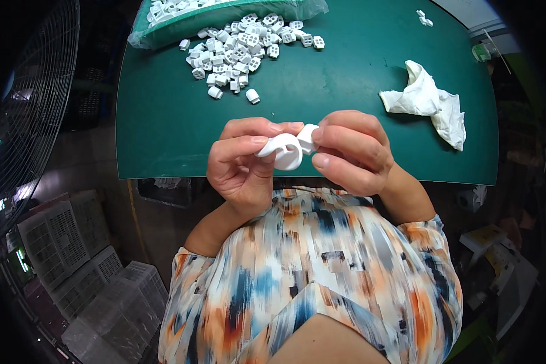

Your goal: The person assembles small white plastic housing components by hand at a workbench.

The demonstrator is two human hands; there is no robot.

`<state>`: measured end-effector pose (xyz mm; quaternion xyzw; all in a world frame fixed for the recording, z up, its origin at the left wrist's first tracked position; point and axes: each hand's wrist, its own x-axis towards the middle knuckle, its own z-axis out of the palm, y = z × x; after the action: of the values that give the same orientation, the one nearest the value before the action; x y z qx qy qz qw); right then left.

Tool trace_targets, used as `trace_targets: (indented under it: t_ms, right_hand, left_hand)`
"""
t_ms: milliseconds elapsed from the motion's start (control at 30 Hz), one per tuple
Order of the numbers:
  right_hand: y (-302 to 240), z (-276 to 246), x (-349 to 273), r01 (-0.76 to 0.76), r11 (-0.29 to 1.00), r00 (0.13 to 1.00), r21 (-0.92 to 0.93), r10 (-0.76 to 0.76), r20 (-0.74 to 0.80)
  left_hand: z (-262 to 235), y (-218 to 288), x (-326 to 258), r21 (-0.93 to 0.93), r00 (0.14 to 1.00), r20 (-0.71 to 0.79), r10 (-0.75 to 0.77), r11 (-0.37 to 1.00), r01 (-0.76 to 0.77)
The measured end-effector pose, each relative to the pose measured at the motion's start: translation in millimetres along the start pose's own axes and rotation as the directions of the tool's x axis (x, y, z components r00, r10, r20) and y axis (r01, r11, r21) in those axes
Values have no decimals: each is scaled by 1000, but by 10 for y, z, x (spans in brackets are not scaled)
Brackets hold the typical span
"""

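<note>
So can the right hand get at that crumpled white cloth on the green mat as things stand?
Probably yes, but not freely: the crumpled white cloth lies uncovered just beyond the right hand with bare green mat between, yet that hand is pinching a small white piece.

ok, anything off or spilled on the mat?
Small white blocks lie strewn loose on the green mat beside an open bag; two strays lie far right. A crumpled white cloth lies at right. Nothing looks damaged.

the clear bag [164,27] of white pieces runs off the top edge, while fingers [346,142] hide part of the small white block [307,137].
</note>
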<state>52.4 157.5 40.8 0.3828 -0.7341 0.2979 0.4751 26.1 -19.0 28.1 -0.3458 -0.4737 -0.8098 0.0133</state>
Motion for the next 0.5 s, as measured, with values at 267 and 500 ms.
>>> trace_targets:
  t_ms: [267,500]
  right_hand:
    - [-75,44,54,-294,945,952,141,303,-45]
    - [-106,9,112,-187,981,977,47,191,-94]
  left_hand:
    - [2,30,54,-8,998,-63,18,1000,-19]
    - [-50,87,129,419,985,-150,80,908,-10]
